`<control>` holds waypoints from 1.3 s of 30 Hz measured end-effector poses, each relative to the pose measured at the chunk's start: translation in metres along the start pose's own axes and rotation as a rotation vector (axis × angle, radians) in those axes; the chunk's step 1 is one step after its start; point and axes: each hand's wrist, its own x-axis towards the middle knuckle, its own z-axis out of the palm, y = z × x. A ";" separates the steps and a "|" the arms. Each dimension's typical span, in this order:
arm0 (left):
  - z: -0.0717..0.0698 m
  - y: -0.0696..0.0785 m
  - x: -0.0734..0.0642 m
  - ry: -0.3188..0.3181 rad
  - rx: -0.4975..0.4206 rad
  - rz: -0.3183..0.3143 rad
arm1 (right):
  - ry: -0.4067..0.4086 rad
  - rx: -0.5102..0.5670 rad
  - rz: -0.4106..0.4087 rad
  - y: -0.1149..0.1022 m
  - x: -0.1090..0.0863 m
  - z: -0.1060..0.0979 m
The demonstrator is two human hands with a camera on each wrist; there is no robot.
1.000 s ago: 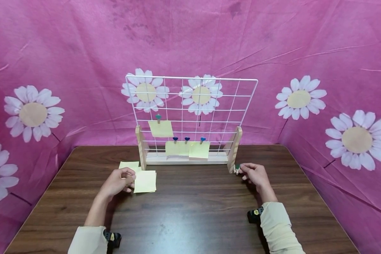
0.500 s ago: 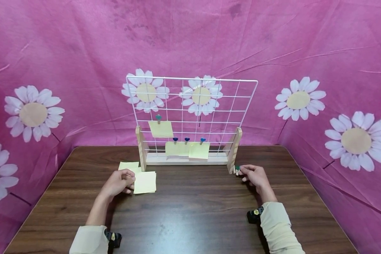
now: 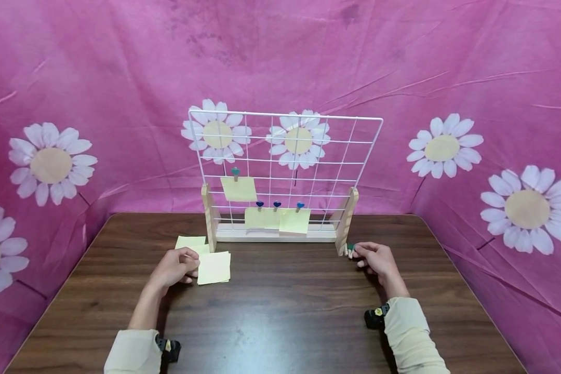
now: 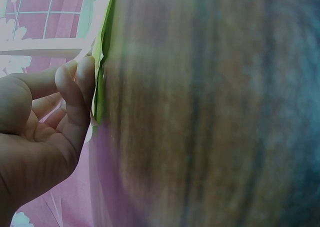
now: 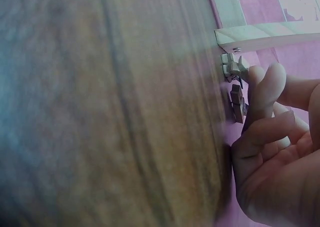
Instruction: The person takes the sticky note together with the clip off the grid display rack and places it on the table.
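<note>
At the left of the table, my left hand (image 3: 175, 267) pinches the edge of a pale yellow sticky note (image 3: 214, 268) between thumb and fingers. Its corners overlap another note beneath it. The left wrist view shows the yellow notes (image 4: 101, 72) edge-on at the fingertips. By the right foot of the wire grid stand, my right hand (image 3: 375, 258) has thumb and forefinger at a small wooden clothespin (image 5: 231, 67) with a green heart (image 3: 350, 247), pinching it at the heart end. A second clothespin (image 5: 237, 103) lies beside those fingers.
A white wire grid (image 3: 285, 140) stands upright in a wooden base (image 3: 276, 236) at the table's back. Heart clothespins hold several notes on it, one note (image 3: 239, 189) higher at left. More yellow notes (image 3: 190, 241) lie behind my left hand.
</note>
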 end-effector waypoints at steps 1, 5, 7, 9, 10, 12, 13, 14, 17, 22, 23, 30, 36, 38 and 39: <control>0.000 0.001 0.000 0.001 -0.001 0.000 | -0.001 0.000 -0.001 0.000 0.000 0.000; 0.000 0.002 0.000 0.015 -0.009 -0.003 | -0.001 0.013 -0.005 0.000 0.001 0.000; 0.000 0.003 0.000 0.022 -0.010 -0.001 | 0.006 0.017 -0.009 0.000 0.001 0.000; 0.000 0.004 0.000 0.028 -0.013 0.002 | 0.015 0.019 -0.015 -0.001 0.000 0.000; 0.000 0.004 0.000 0.030 -0.012 0.005 | 0.025 0.021 -0.015 -0.002 -0.001 0.000; 0.000 0.004 0.000 0.032 -0.015 0.014 | 0.028 0.028 -0.025 -0.003 -0.003 0.001; 0.000 0.005 0.000 0.032 -0.018 0.019 | 0.026 0.030 -0.029 -0.004 -0.005 0.002; 0.001 0.005 0.001 0.034 -0.021 0.022 | 0.022 0.032 -0.033 -0.004 -0.006 0.002; 0.001 0.006 0.001 0.028 -0.026 0.031 | 0.016 0.036 -0.042 -0.007 -0.009 0.005; 0.003 0.008 0.001 0.021 -0.026 0.033 | -0.003 0.030 -0.054 -0.011 -0.012 0.011; 0.003 0.008 0.001 0.024 -0.025 0.034 | -0.012 0.026 -0.057 -0.012 -0.012 0.012; 0.009 0.008 0.003 0.013 -0.054 0.022 | -0.057 -0.001 -0.078 -0.019 -0.015 0.023; 0.014 0.014 0.005 0.012 -0.055 0.046 | -0.183 0.005 -0.142 -0.026 -0.014 0.034; 0.016 0.018 0.006 0.006 -0.045 0.063 | -0.253 -0.004 -0.172 -0.029 -0.013 0.038; 0.017 0.020 0.007 0.002 -0.044 0.070 | -0.283 -0.010 -0.183 -0.031 -0.013 0.040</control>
